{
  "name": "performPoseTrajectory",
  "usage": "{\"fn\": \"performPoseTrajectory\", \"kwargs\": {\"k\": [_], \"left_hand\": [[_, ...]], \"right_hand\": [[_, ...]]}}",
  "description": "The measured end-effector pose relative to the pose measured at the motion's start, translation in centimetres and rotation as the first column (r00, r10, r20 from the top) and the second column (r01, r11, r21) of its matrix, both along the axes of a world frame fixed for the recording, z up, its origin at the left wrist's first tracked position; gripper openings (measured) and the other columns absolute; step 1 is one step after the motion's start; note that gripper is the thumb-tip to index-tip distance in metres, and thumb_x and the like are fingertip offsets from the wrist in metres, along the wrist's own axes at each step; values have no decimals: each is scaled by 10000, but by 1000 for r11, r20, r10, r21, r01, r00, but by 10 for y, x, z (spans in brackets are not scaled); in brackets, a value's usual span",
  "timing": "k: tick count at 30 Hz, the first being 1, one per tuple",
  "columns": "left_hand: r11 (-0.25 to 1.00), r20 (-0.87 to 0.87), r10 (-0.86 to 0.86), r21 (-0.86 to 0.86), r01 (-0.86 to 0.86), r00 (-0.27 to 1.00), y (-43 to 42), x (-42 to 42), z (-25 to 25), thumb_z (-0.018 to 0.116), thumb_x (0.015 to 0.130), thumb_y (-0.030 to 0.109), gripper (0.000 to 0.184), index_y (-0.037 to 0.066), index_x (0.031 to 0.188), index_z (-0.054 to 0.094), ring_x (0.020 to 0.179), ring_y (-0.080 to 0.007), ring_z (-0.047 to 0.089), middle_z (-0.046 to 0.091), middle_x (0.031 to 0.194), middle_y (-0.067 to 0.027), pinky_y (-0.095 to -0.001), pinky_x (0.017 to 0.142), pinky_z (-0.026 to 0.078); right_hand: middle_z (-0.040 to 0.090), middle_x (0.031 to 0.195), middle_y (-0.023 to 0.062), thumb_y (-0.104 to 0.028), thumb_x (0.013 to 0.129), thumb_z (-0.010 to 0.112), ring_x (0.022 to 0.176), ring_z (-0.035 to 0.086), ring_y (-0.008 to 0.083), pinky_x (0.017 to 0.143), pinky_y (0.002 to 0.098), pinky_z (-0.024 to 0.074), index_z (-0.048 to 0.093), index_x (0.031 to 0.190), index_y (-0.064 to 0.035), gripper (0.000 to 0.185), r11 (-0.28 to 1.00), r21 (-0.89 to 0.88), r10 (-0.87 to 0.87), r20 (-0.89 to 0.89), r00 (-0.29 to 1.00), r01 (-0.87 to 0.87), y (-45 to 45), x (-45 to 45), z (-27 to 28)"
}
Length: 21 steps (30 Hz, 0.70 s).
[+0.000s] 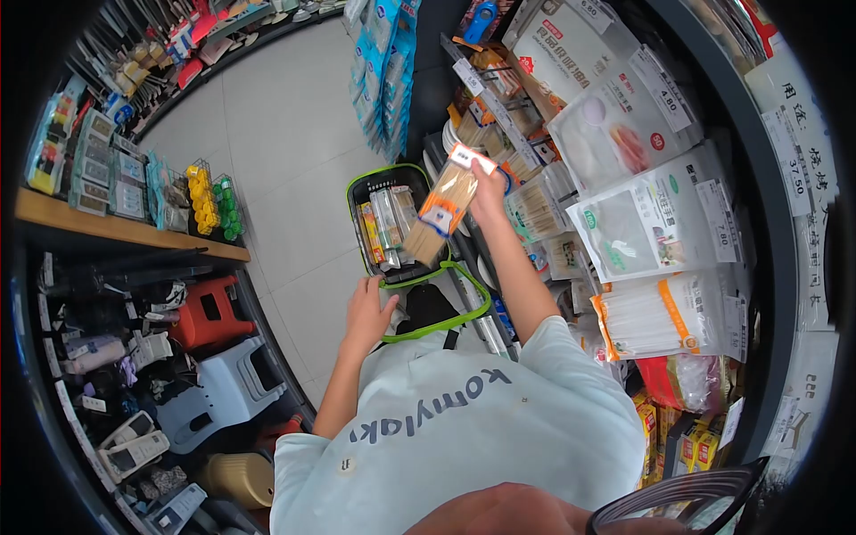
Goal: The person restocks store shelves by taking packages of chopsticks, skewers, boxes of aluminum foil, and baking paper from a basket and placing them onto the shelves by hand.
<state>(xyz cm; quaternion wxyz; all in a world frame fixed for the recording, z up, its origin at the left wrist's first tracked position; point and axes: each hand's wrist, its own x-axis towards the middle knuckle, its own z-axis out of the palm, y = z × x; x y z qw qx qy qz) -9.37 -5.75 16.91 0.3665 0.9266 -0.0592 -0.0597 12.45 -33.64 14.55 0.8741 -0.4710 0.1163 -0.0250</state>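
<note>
My right hand [488, 191] grips the top of a flat clear pack of bamboo skewers [452, 196] with an orange and white label. The pack is tilted above the right side of a black shopping basket [352, 209] with a green rim. Several packaged items [383, 223] lie inside the basket, partly hidden by the skewers. My left hand [366, 310] is closed at the left side of the basket's green handle [473, 314], its fingers curled around it close to my body.
Shelves on my right hold skewer packs [535, 209], disposable glove packs [615, 134] and a bag of white sticks [655, 312]. Blue packets [383, 80] hang ahead. On the left are a red stool [209, 312] and a grey-blue stool [218, 392]. Pale tiles [294, 134] cover the floor.
</note>
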Motion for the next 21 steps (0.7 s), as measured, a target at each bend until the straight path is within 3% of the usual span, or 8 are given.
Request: {"fn": "performPoseTrajectory", "kwargs": {"k": [2,5,7,9,12,15,18,21], "left_hand": [[1000,-1,-7,1,7,1000,7,0,-2,691,883,255,470,-2,1245,537,1058,-417,572,542,1190,-211,-479,888,468],[999,-81,-15,42,19,997,15,-9,-11,690,884,255,475,11,1257,527,1073,-418,579,544,1219,-200,-472,899,485],[990,-147,-37,129,56,988,18,-16,-18,687,883,263,477,17,1260,529,1081,-420,587,543,1242,-197,-476,897,495],[987,-169,-49,144,74,984,17,-22,-24,684,884,267,476,21,1262,531,1078,-419,590,544,1244,-198,-478,892,499],[984,-202,-72,146,103,977,12,-25,-29,681,884,269,476,27,1266,533,1073,-419,595,546,1248,-197,-479,888,503],[982,-236,-103,134,137,966,4,-26,-32,679,882,270,477,31,1268,534,1066,-418,598,550,1249,-195,-478,887,503],[977,-264,-130,132,169,956,-3,-25,-29,678,879,283,479,38,1266,538,1057,-397,606,556,1246,-180,-488,873,497],[972,-274,-156,126,196,949,-5,-28,-33,677,879,297,481,46,1267,545,1051,-375,612,565,1240,-158,-498,858,492]], "right_hand": [[673,1131,126,-148,1003,577,994,665,211,889,348,529,605,1184,31,256,972,18,-236,15,972,236,-24,37,-17],[671,1136,112,-170,1007,579,993,655,208,881,345,514,611,1186,30,271,906,-68,-405,145,903,418,-36,72,-13],[673,1136,101,-146,990,585,1005,644,213,887,336,494,631,1174,37,263,896,-116,-419,96,903,428,-41,87,-13],[701,1072,145,-170,958,596,981,654,227,876,331,484,673,1076,66,275,741,-401,-527,151,836,539,-43,99,-20],[714,966,203,-222,931,596,940,665,253,858,348,479,681,973,101,336,569,-565,-578,242,779,597,-48,124,-44],[711,904,228,-282,931,593,916,672,281,837,378,478,669,935,118,408,468,-545,-623,356,697,696,-45,135,-61],[718,912,212,-276,939,574,938,674,310,850,387,475,674,953,112,401,526,-661,-631,119,766,535,-36,118,-33],[708,991,224,-226,941,549,967,666,321,867,388,476,671,1015,96,352,487,-663,-604,215,767,569,-39,122,-34]]}}
